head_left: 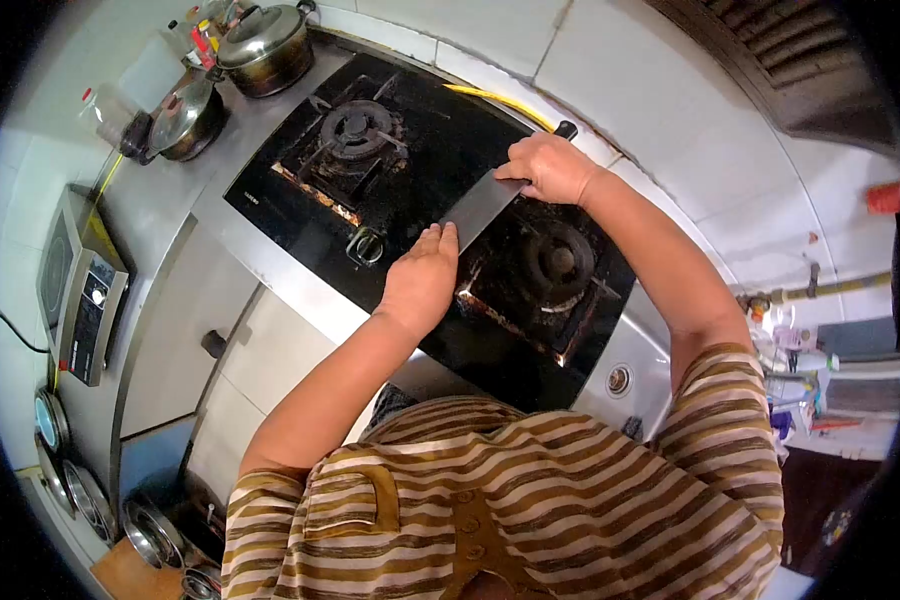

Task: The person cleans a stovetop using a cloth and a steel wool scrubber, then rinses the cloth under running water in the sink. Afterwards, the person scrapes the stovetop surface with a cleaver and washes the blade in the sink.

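A cleaver (482, 207) with a wide grey blade and a black handle end lies slantwise over the black glass gas cooktop (425, 195), between its two burners. My right hand (550, 168) is closed round the handle end of the cleaver. At the opposite end, my left hand (422, 275) is closed on the blade, its fingers pressed together. Close to my right forearm is the right burner (558, 262), with grime and rust around it. The left burner (356, 130) sits farther off, and a black knob (366, 246) is left of my left hand.
A lidded pot (268, 65) and a smaller lidded pan (187, 125) stand at the back left, near bottles. An induction hob (75, 285) is at the far left. A yellow hose (505, 102) runs behind the cooktop. A sink (645, 350) adjoins it on the right.
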Motion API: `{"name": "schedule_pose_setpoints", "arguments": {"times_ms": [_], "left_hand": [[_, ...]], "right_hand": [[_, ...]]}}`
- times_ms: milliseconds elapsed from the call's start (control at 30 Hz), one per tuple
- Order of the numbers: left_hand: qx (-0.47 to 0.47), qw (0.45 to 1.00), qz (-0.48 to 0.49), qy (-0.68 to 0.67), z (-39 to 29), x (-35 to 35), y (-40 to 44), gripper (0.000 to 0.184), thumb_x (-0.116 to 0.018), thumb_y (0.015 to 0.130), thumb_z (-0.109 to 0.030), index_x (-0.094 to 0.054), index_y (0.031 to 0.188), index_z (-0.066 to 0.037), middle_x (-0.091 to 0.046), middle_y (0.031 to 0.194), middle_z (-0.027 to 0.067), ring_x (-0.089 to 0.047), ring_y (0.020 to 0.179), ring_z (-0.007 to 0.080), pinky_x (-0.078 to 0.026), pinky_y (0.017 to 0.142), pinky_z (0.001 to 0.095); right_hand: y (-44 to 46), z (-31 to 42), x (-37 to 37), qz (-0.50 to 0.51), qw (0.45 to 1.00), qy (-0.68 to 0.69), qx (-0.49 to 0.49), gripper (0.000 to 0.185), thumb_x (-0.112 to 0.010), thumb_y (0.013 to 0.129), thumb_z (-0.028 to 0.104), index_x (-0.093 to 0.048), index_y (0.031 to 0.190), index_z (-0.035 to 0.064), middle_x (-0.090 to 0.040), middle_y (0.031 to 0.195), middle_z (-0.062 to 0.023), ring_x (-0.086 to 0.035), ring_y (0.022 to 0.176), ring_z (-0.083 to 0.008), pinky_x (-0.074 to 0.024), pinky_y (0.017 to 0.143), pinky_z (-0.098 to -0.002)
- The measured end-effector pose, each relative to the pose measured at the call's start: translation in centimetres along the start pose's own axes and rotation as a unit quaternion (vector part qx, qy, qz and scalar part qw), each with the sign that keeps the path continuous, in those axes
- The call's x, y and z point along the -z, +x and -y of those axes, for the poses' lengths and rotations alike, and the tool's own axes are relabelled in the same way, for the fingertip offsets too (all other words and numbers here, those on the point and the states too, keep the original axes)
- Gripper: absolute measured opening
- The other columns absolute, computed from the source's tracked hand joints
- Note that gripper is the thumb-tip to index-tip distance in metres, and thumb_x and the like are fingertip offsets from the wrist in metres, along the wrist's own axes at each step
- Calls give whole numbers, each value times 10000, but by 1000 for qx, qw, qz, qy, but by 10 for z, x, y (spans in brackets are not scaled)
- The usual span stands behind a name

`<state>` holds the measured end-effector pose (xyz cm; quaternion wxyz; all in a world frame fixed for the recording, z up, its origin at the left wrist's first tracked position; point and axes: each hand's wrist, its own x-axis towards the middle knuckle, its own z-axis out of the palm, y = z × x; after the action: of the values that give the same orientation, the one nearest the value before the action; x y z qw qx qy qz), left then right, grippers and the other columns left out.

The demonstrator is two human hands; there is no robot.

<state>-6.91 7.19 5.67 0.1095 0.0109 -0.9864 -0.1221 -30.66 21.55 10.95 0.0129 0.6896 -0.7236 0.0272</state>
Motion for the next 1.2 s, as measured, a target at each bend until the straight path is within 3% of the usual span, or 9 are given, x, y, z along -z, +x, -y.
{"name": "schedule_pose_setpoints", "arguments": {"times_ms": [100,333,433,533,600,933,1067,1133,1200], "left_hand": [[25,999,32,10,10,-16,17,496,-514,799,2,-444,1288,38,-552,1242,231,-576,1130,305,-498,913,335],[24,998,48,42,21,-36,24,489,-511,815,-28,-442,1295,37,-540,1260,233,-572,1137,307,-493,919,330],[13,995,75,67,22,-38,24,488,-538,846,-107,-441,1302,38,-531,1265,248,-570,1137,319,-489,924,342],[35,997,71,14,19,-40,24,501,-556,878,-216,-453,1296,41,-525,1264,264,-566,1140,327,-483,932,350],[37,997,57,47,21,-47,25,527,-561,892,-308,-473,1279,40,-527,1259,268,-561,1143,334,-480,934,358],[54,994,58,75,51,-46,32,502,-504,923,-278,-443,1308,39,-510,1288,244,-539,1172,326,-479,933,354],[29,992,63,102,52,-47,34,516,-515,915,-287,-444,1305,43,-517,1280,250,-548,1160,331,-484,925,355],[16,993,67,96,39,-50,33,519,-521,912,-291,-448,1300,45,-522,1268,261,-557,1146,338,-489,919,358],[-9,996,58,73,23,-53,32,521,-536,902,-295,-464,1284,51,-532,1239,286,-579,1107,358,-498,906,371]], "right_hand": [[12,-23,-15,41,999,20,12,315,-730,667,138,-669,975,160,-611,845,-58,-605,843,-276,-489,779,-395],[19,-41,-55,79,996,27,26,406,-732,689,186,-624,1081,178,-596,816,-71,-602,823,-279,-497,756,-387],[22,-45,-69,105,993,14,53,452,-681,734,196,-568,1171,191,-593,804,-83,-608,802,-288,-500,724,-405],[23,-48,-79,74,995,29,55,489,-657,727,161,-544,1202,187,-600,798,-92,-619,782,-310,-502,686,-429],[25,-48,-83,71,996,27,55,588,-688,673,150,-537,1238,205,-572,774,-58,-598,733,-279,-477,650,-390],[63,-43,-89,135,991,-5,-15,562,-649,698,174,-525,1238,266,-624,786,-76,-639,741,-296,-481,611,-419],[56,-47,-94,59,997,44,10,547,-644,708,177,-523,1232,275,-629,799,-83,-639,753,-310,-482,615,-431],[44,-44,-82,188,982,2,-33,573,-658,692,180,-525,1243,268,-629,791,-78,-640,754,-311,-482,619,-432],[16,-52,-86,149,988,28,-12,576,-654,686,192,-527,1243,264,-629,776,-83,-642,743,-313,-490,616,-446]]}}
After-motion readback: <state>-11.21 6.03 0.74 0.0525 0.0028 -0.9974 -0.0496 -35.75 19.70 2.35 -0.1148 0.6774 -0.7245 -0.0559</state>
